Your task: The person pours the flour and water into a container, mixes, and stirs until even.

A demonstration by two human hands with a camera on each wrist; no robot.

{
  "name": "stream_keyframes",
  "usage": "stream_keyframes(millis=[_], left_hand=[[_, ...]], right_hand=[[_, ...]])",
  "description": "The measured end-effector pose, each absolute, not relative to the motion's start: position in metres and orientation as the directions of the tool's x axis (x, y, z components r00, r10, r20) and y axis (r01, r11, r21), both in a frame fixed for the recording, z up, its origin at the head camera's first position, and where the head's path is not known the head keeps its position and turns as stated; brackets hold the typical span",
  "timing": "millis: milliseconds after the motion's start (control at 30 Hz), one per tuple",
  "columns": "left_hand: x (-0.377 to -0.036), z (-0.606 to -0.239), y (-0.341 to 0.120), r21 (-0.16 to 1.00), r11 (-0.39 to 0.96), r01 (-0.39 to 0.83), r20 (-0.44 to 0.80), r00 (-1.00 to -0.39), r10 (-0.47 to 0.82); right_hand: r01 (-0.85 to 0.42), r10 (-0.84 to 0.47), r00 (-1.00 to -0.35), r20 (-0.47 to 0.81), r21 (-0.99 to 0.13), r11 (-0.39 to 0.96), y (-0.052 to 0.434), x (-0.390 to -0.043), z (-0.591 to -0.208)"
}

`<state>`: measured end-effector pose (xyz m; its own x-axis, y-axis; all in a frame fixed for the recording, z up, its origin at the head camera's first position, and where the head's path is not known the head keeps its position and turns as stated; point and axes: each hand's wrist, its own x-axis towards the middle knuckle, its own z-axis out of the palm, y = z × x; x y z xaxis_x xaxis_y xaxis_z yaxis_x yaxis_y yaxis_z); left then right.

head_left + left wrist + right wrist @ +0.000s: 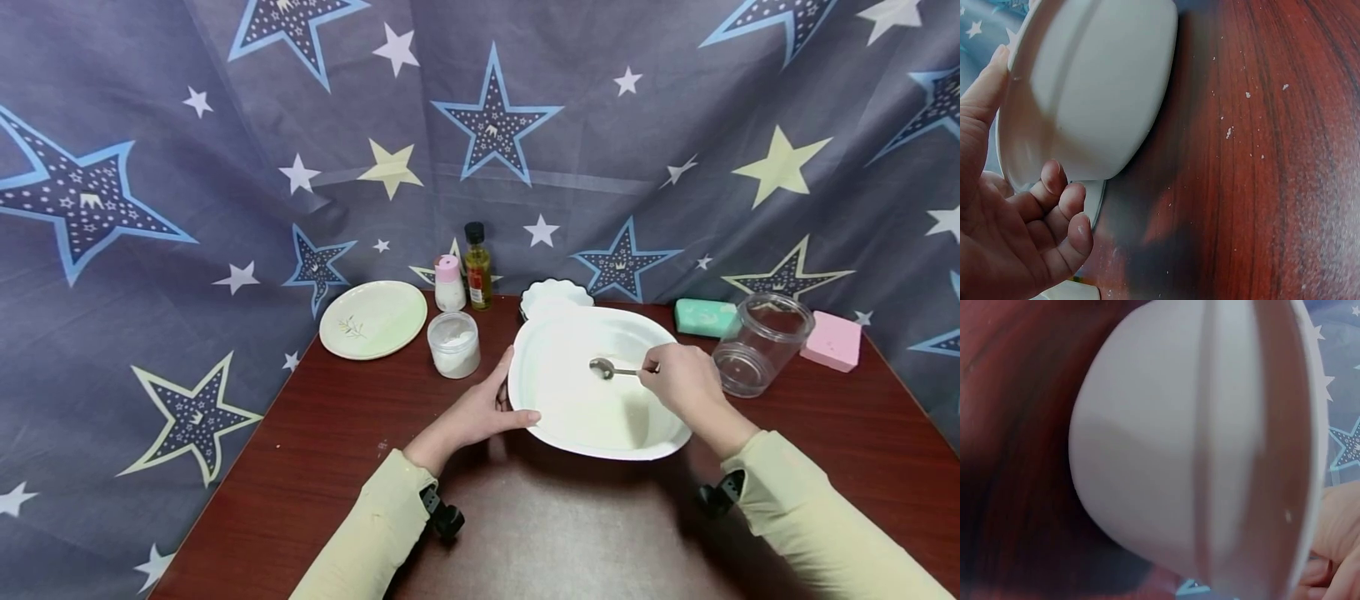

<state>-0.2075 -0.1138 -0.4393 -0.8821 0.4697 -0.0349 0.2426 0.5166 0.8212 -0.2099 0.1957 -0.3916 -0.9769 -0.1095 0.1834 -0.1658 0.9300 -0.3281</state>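
A large white basin (570,437) stands over the middle of the table. My left hand (474,410) grips its left edge, the thumb lying on the rim. In the left wrist view the outer wall of the basin (1100,94) fills the upper left, and the other fingers (1054,178) bend near its side. Over the basin's right part, my right hand (684,379) pinches the handle of a metal spoon (602,367). The spoon's bowl points left, inside the basin's outline. In the right wrist view the basin wall (1147,425) hides most of the right hand (1338,531).
Left of the basin are a jar of white powder (455,350), a plate (372,321), a pink-capped shaker (449,287) and an oil bottle (477,271). Behind it sits a scalloped dish (557,293). Rightward are a clear container (757,346), a green block (705,317) and a pink block (832,340).
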Motion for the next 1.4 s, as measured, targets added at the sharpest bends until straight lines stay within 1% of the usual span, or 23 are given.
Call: stream_keyframes(millis=[167, 300, 467, 567, 900, 1100, 1400], left_hand=[[-0.207, -0.438, -0.114, 0.821, 0.516, 0.244, -0.035, -0.881, 0.471], [-0.207, -0.438, -0.114, 0.822, 0.519, 0.235, -0.043, -0.883, 0.468], [-0.206, -0.438, -0.114, 0.821, 0.525, 0.225, -0.055, -0.883, 0.466], [-0.207, -0.439, -0.114, 0.819, 0.526, 0.227, -0.055, -0.883, 0.467], [-0.207, -0.439, -0.114, 0.816, 0.530, 0.230, -0.054, -0.883, 0.466], [-0.208, -0.440, -0.115, 0.814, 0.535, 0.228, -0.058, -0.884, 0.464], [-0.208, -0.440, -0.114, 0.812, 0.535, 0.234, -0.052, -0.884, 0.465]], right_hand=[[-0.144, -0.096, -0.982, 0.162, -0.318, 0.937, 0.206, -0.208, -0.385], [-0.152, -0.108, -0.982, 0.154, -0.309, 0.939, 0.212, -0.205, -0.379], [-0.197, -0.159, -0.976, 0.149, -0.284, 0.939, 0.219, -0.200, -0.371], [-0.221, -0.194, -0.973, 0.123, -0.274, 0.936, 0.222, -0.197, -0.366], [-0.250, -0.275, -0.961, -0.038, -0.314, 0.916, 0.230, -0.191, -0.355], [-0.229, -0.304, -0.940, -0.155, -0.372, 0.900, 0.227, -0.188, -0.353], [-0.240, -0.343, -0.926, -0.160, -0.454, 0.858, 0.215, -0.186, -0.364]])
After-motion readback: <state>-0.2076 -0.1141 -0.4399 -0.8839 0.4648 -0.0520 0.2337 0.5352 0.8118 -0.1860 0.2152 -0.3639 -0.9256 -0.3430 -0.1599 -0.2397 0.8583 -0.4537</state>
